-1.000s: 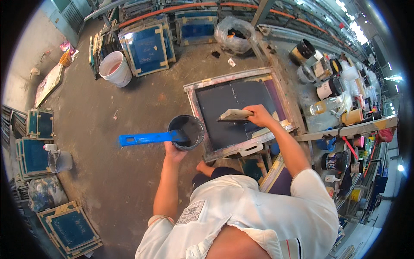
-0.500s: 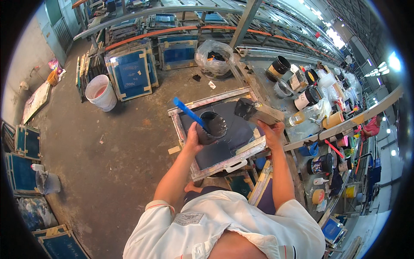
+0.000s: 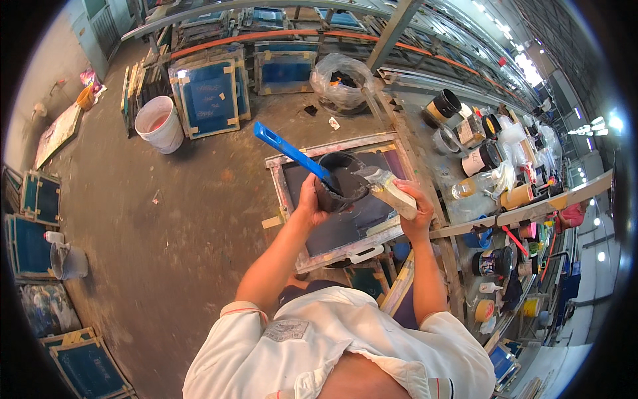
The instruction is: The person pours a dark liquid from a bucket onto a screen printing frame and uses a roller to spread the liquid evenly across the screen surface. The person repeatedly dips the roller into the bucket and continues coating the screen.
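My left hand point(image 3: 310, 201) is closed around a black pot point(image 3: 347, 197) whose inside is smeared with dark ink. A blue-handled tool point(image 3: 290, 151) leans out of the pot toward the far left; its lower end is hidden inside. In my right hand point(image 3: 417, 205) is a wooden squeegee point(image 3: 393, 191), tilted, with its ink-stained edge at the pot's right rim. Below both hands lies a screen-printing frame point(image 3: 282, 189) with dark, ink-coated mesh point(image 3: 339, 233). A white plastic handle point(image 3: 366, 253) shows at its near edge.
A bench on the right carries ink tubs point(image 3: 480, 161), bottles and rags. Behind the frame stand a bagged bin point(image 3: 342, 83), a white bucket point(image 3: 159, 125) and several blue screens point(image 3: 208, 100). A grey bucket point(image 3: 68, 261) is at the left. A metal rail point(image 3: 525, 207) crosses the right side.
My right hand has turned the squeegee and brought its inked edge from over the mesh to the pot's rim. The pot has moved slightly right and tilted toward the squeegee.
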A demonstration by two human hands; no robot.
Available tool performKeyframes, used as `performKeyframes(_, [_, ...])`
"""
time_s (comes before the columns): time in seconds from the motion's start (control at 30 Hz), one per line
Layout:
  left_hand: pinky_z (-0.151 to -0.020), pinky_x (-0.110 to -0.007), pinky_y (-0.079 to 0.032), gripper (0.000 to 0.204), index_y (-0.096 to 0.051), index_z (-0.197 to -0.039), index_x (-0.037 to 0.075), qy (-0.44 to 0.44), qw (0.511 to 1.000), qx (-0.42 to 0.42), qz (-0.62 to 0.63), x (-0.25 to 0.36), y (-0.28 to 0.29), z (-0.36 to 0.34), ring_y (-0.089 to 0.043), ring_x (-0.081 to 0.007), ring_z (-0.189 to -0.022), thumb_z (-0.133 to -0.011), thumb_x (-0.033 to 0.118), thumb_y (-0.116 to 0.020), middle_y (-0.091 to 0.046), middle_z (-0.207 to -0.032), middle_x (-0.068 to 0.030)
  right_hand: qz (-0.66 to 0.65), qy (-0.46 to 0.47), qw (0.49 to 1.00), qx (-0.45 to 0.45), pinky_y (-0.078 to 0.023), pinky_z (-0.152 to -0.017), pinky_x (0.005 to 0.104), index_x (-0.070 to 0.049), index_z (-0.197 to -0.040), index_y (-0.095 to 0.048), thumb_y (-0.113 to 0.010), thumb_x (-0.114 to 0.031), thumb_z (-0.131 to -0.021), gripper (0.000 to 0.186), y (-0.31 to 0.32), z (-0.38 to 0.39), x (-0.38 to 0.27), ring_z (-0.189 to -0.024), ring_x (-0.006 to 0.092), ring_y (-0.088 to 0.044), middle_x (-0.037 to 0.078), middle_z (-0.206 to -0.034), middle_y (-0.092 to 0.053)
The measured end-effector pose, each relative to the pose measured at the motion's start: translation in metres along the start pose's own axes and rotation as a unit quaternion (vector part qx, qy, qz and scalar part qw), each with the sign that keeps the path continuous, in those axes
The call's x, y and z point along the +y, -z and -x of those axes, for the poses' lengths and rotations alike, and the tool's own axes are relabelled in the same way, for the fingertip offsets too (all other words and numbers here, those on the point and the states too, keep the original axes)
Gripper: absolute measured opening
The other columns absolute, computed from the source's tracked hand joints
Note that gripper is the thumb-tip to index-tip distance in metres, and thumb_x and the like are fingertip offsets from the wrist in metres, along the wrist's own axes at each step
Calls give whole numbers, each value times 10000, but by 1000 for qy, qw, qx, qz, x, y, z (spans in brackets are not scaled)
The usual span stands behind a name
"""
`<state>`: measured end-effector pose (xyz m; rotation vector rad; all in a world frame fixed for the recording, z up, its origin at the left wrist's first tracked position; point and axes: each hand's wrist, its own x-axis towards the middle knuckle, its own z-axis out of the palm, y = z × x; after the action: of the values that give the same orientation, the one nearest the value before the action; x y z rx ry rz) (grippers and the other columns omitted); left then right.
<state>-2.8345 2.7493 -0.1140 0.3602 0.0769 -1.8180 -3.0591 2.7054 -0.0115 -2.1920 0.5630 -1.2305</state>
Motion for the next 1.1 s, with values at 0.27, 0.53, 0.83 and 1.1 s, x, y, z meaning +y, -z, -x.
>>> performKeyframes(0.27, [-928,-666,-471,574,-555,-1324,132,-96,995,-9,22,26,25,36,-580,-397,-1178,-936,540,-442,-574,-1344,-154,204,54,976,-63,-520,-903,377,-77,-1075,-680,-658,77,-751,359,20,-16,50,-1021,315,-664,111,-1069,-710])
performKeyframes(0.53, [-986,-636,-451,684,-499,-1383,94,-213,976,-17,43,45,106,95,-560,-425,-1204,-890,565,-547,-561,-1354,-182,244,23,912,-329,-500,-913,429,-83,-1055,-655,-643,38,-673,401,-39,-14,169,-1043,332,-640,125,-1072,-691])
performKeyframes(0.83, [-936,-633,-503,733,-442,-1424,64,-225,972,-32,65,26,117,121,-558,-503,-1169,-883,528,-610,-544,-1350,-230,208,42,913,-349,-476,-928,433,-76,-1077,-664,-618,77,-645,460,-60,41,189,-1057,336,-614,111,-1129,-679])
performKeyframes(1.1, [-953,-608,-503,648,-484,-1393,87,-249,967,-46,15,-8,143,94,-567,-418,-1198,-897,482,-618,-559,-1351,-190,201,-11,868,-453,-489,-895,439,-88,-1030,-695,-628,35,-689,369,-1,61,143,-973,324,-637,109,-1013,-699])
